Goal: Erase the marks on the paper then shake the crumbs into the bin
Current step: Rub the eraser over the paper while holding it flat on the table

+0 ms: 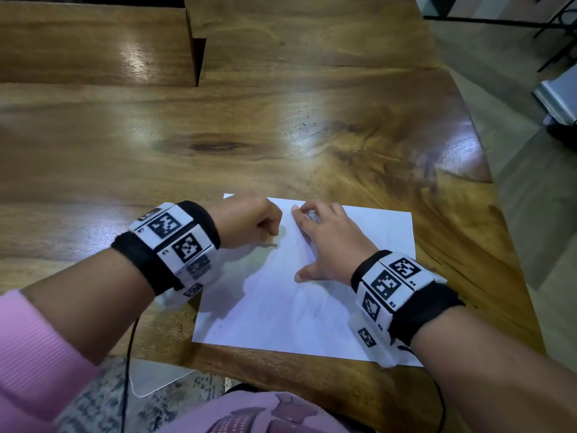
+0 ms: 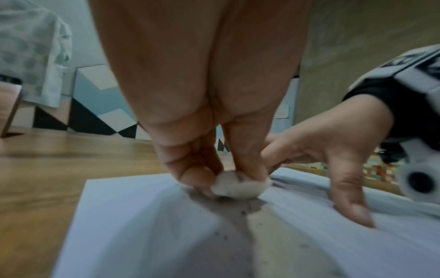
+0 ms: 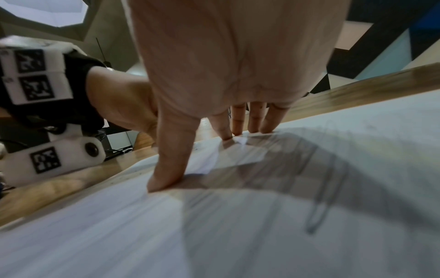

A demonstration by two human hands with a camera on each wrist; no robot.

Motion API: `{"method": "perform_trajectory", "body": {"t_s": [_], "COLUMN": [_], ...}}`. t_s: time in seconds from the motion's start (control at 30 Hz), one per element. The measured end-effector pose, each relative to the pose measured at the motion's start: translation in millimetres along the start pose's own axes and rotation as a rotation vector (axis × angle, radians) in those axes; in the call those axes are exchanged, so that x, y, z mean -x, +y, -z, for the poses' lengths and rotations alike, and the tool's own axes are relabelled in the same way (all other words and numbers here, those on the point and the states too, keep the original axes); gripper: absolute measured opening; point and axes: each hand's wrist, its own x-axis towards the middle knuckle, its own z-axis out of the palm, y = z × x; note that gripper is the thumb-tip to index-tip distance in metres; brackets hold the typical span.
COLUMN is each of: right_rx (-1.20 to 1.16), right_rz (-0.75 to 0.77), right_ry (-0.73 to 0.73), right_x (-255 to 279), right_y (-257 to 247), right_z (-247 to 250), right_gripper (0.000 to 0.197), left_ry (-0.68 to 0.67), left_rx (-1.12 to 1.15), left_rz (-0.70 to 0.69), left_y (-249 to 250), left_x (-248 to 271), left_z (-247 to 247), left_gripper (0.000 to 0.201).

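Note:
A white sheet of paper [image 1: 281, 307] lies on the wooden table [image 1: 281, 135] near its front edge. My left hand [image 1: 249, 221] pinches a small white eraser [image 2: 238, 185] between thumb and fingers and presses it onto the paper's far left part. Dark eraser crumbs [image 2: 243, 212] are scattered on the sheet below it. My right hand [image 1: 324, 239] lies spread and flat on the paper just right of the left hand, fingers [image 3: 238, 124] and thumb [image 3: 166, 169] pressing the sheet down. Faint pencil marks [image 3: 316, 218] show on the paper in the right wrist view. No bin is in view.
A raised wooden section with a dark gap [image 1: 196, 57] sits at the table's back left. The table's curved right edge [image 1: 487, 170] drops to a grey floor. A cable [image 1: 128, 354] hangs from my left wrist over the front edge.

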Motion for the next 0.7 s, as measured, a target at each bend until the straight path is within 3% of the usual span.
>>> {"method": "perform_trajectory", "body": {"t_s": [0.1,0.17,0.23,0.3,0.33,0.47,0.53,0.7], "right_rx": [0.010,0.008,-0.002,-0.013,-0.016,-0.025,-0.037,-0.112], "right_rz": [-0.001,-0.003,-0.005,-0.007,-0.007,-0.010,-0.013,-0.011], "right_ry": [0.000,0.001,0.001,0.002,0.002,0.006,0.008,0.021], "right_x": [0,-1,0,0,0,1,1,3], "right_y": [0,0,0,-1,0,-1,-2,0], "right_z": [0,0,0,1,1,0,0,-1], "right_gripper": [0.112,0.112,0.111,0.111,0.111,0.111,0.111,0.109], "left_ry": [0.175,0.205,0.059,-0.108,-0.108,0.201,0.265,0.083], "left_rx": [0.017,0.013,0.015,0.007,0.005,0.009,0.039,0.042], "left_rz": [0.049,0.055,0.061,0.074,0.072,0.111,0.106,0.021], "left_y": [1,3,1,0,1,11,13,2], "left_x": [-13,-13,-1,12,13,-10,-9,19], "left_z": [3,3,1,-1,0,2,-5,-16], "left_gripper": [0.005,0.009,0.017,0.011,0.007,0.010,0.011,0.007]}}
